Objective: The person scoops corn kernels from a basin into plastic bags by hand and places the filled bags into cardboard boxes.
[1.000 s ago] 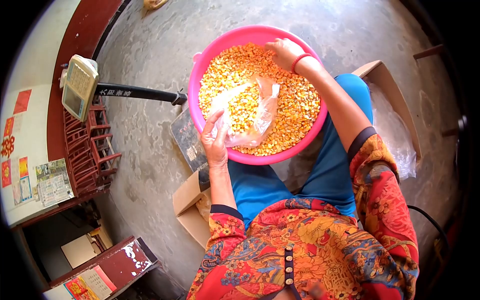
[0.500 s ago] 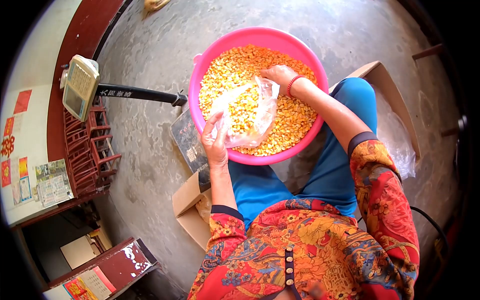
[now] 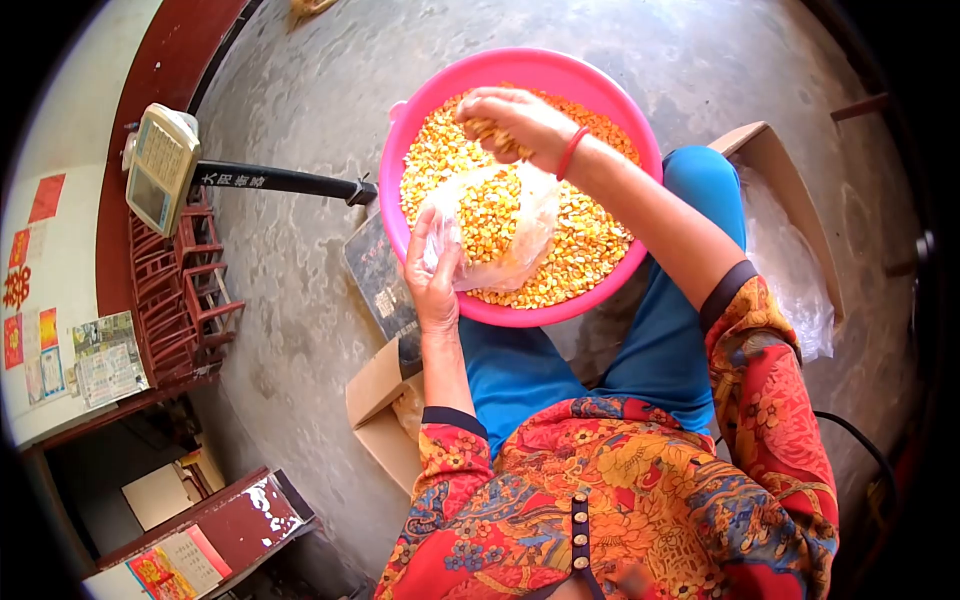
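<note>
A pink basin (image 3: 640, 118) full of yellow corn kernels (image 3: 590, 235) stands in front of my knees. Inside it a clear plastic bag (image 3: 535, 235) lies with its mouth spread, and kernels show within. My left hand (image 3: 433, 275) pinches the bag's near left edge between thumb and fingers. Above the far part of the basin, my right hand (image 3: 515, 125) is cupped around a handful of corn kernels, some visible under the curled fingers. A red bracelet (image 3: 571, 153) circles my right wrist.
A platform scale (image 3: 385, 285) sits left of the basin, its black post (image 3: 285, 186) carrying a display (image 3: 162, 168). Cardboard boxes stand at left (image 3: 385, 410) and right, the right one holding plastic bags (image 3: 785, 260). Red wooden stools (image 3: 180, 290) are stacked at the left.
My right hand has risen out of the kernels and shifted up and left, now with corn in it. My left hand still holds the bag's edge, nearly in place.
</note>
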Tool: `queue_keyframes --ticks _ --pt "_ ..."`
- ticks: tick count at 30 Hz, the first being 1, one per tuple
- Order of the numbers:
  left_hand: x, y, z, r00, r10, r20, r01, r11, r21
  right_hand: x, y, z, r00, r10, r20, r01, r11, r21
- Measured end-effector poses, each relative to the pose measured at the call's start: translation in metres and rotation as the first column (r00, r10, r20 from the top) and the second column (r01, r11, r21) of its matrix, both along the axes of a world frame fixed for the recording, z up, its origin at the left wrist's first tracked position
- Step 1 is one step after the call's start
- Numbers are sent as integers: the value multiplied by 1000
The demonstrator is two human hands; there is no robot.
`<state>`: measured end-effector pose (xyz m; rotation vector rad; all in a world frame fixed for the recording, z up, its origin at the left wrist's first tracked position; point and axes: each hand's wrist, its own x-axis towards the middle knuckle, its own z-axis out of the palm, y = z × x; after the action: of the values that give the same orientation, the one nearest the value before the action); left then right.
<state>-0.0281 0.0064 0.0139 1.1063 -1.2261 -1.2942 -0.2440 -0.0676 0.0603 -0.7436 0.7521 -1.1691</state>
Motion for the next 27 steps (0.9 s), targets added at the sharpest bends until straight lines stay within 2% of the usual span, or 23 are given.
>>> queue_keyframes --ticks 2,4,5,6,8,10,11,12,13,14,16,17,18,20,21,23,27 --pt "0 1 0 1000 -16 -1 16 1000 21 16 6 1 987 96 -125 -109 989 -101" --pt "-2 2 3 999 -24 -38 25 999 40 32 10 -13 958 270 -96 -281 951 -132" --pt "-3 2 5 999 -25 -37 26 999 40 33 9 -20 921 336 -196 -379 892 -248" --pt "-4 3 8 999 -31 -41 33 998 45 31 15 -13 860 340 -380 -449 858 -250" --pt "-4 3 8 998 -36 -45 39 998 52 22 20 2 743 346 -572 -549 805 -226" --pt "-5 2 6 999 -29 -37 31 999 29 20 11 -17 839 310 -447 -478 812 -336" --pt "-6 3 7 999 -28 -37 30 999 30 14 5 -23 862 240 -446 -418 834 -359" --pt "-8 4 10 999 -21 -27 22 999 35 8 -1 -28 871 163 -463 -352 865 -358" --pt "-9 4 12 1000 -14 -16 15 999 40 -2 -5 -29 816 68 -575 -318 882 -347" --pt "-9 4 11 1000 -14 -17 14 999 40 -12 -9 -30 738 -25 -675 -283 896 -343" --pt "-9 2 9 1000 -7 6 7 1000 -29 -28 -14 -45 317 -251 -914 -307 885 -350" --pt "-10 2 10 1000 -7 5 7 1000 -29 -35 -11 -52 74 -313 -947 -324 890 -320" --pt "-10 3 12 1000 -8 -6 8 1000 2 -37 -8 -72 -78 -433 -898 -229 884 -407" --pt "-10 3 13 1000 -10 -16 10 999 34 -50 -30 -93 -285 -142 -948 -482 876 14" --pt "-9 3 11 1000 2 -9 -2 1000 3 -52 -26 -96 -286 -142 -947 -482 876 14" --pt "-8 1 6 1000 13 -4 -13 999 -30 -55 -18 -103 -124 -262 -957 -390 900 -195" --pt "-3 -1 0 1000 13 18 -12 999 -32 -44 4 -67 -169 -302 -938 -362 905 -226"
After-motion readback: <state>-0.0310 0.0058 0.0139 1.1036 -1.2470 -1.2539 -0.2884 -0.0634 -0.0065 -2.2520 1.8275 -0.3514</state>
